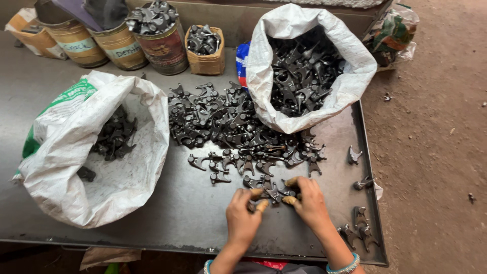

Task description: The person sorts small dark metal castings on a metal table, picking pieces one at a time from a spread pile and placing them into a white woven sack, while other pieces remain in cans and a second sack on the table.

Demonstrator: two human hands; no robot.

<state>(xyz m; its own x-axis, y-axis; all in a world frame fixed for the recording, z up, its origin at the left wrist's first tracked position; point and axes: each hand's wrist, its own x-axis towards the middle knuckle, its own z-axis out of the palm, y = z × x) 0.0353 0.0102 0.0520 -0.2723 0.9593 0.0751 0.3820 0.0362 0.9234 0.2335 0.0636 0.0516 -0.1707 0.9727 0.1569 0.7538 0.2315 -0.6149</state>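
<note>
My left hand [242, 217] and right hand [308, 202] rest together at the near edge of the counter [187, 213], fingertips pinched on a few small forged parts [274, 193] drawn from the loose pile [228, 124], which spreads flat so each piece can be picked singly. The parts are dark, dull metal with forked, irregular arms. Beyond, two white woven sacks stand with rims rolled down for access, the left sack [127, 177] nearly empty, the right sack [304, 30] full; tins [165, 48] line the back.
</note>
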